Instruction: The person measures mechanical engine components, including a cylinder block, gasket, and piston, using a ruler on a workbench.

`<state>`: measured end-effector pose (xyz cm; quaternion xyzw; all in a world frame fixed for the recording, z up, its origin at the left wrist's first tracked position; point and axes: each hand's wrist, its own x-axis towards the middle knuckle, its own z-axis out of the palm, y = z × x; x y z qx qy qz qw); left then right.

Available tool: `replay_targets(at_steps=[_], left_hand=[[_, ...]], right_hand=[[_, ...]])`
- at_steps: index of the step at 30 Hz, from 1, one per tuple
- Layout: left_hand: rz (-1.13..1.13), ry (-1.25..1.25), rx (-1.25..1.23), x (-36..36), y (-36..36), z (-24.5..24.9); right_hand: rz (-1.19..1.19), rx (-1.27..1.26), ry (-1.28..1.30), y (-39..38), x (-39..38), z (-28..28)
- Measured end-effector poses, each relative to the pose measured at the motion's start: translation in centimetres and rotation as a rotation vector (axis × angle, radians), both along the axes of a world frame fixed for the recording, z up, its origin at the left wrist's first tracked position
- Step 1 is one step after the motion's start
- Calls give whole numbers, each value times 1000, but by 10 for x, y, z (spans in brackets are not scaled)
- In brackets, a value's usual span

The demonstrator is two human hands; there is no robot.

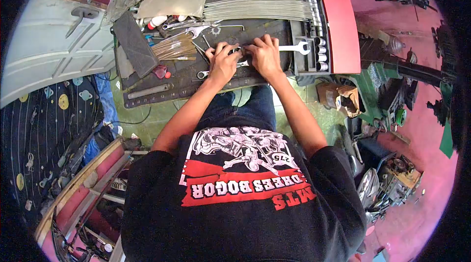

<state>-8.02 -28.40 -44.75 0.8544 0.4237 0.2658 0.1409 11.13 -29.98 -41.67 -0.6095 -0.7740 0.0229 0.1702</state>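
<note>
Over the front half of the workbench, my left hand point(223, 64) and my right hand point(265, 56) are close together, fingers curled inward. From under my right hand a large silver open-end wrench point(297, 48) sticks out to the right; my fingers close on its shaft. My left fingers pinch near a small dark thing between the hands, too covered to name. A smaller ring-ended wrench point(202, 74) lies below my left hand, partly hidden by it. Up and to the left, another wrench point(197, 30) rests beside a fan of thin brownish rods point(172, 48).
Sockets point(321, 53) line a tray on the bench's right side, next to a red panel point(339, 28). Long thin metal rods point(257, 8) lie along the back. A dark flat box point(135, 45) sits at left. A cardboard box point(338, 97) stands on the floor at right.
</note>
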Motion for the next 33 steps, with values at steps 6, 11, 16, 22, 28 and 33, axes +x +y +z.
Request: replay_targets(at_steps=[6, 11, 16, 22, 28, 33], left_hand=[[22, -58, -8, 1, -1, -3], [17, -57, -5, 2, 1, -4], [8, -78, 18, 2, 1, -3], [6, -74, 16, 2, 1, -3], [26, 12, 26, 2, 1, -6], [30, -33, 29, 2, -1, 1]], right_hand=[[-120, 44, -44, -22, 64, 10], [-298, 90, -74, -39, 113, 30], [-283, 138, -37, -33, 108, 14], [-159, 119, 17, -14, 54, 7], [-3, 30, 84, 0, -9, -15], [-52, 105, 129, -9, 7, -14]])
